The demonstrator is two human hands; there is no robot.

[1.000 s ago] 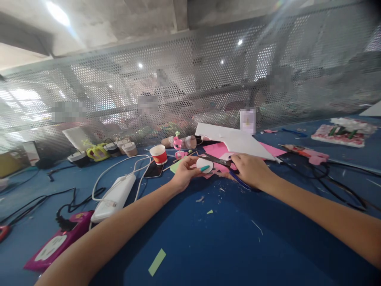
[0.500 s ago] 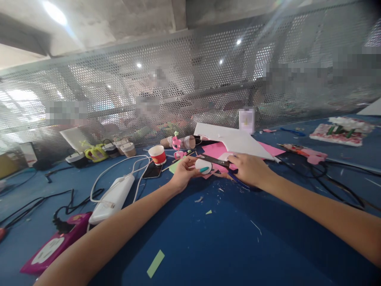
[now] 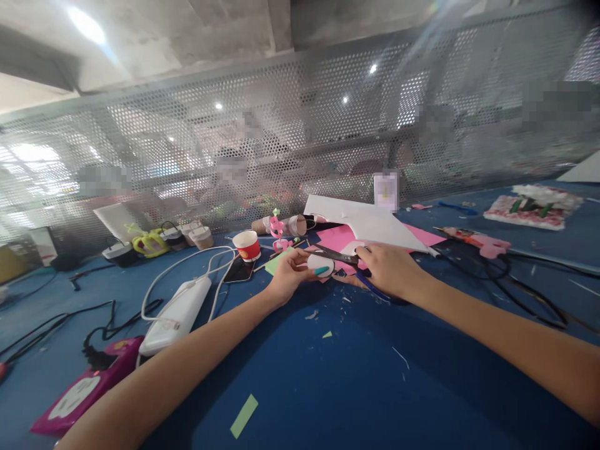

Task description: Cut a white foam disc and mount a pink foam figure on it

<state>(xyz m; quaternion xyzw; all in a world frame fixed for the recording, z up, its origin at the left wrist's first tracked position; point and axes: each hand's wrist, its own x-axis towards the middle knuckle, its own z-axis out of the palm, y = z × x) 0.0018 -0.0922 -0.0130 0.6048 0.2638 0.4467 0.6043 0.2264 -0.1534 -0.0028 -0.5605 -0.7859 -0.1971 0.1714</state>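
Perforated metal screening (image 3: 187,137) spans the upper part of the frame behind a blue table (image 3: 337,390), with blurred shapes showing through its holes. Near the centre of the frame I can see a small white disc (image 3: 317,263), pinched narrowly between the thumb and fingers of the person's left hand (image 3: 285,275); the thumbnail is teal. Scissors (image 3: 344,258) with dark blades and a blue handle are gripped in the right hand (image 3: 387,269), its fingers closed around the handle. Their blades point left across the upper edge of the disc, though I can't tell whether they bite into it.

Just behind the hands lie pink paper (image 3: 335,237) and, partly over it, a large white sheet (image 3: 368,220). Green paper (image 3: 273,265) sits by the left fingers. A little further left, a red and white cup (image 3: 246,246) stands upright beside a dark phone (image 3: 239,271), and a pink figure (image 3: 277,226) rises near some cardboard rolls (image 3: 296,225).

Toward the lower left are a long white device (image 3: 180,309) and a magenta power strip (image 3: 96,387). A pale green strip (image 3: 244,415) lies at bottom centre-left. On the right side rests a pink glue gun (image 3: 490,245), with a pink and white model (image 3: 525,214) beyond it.
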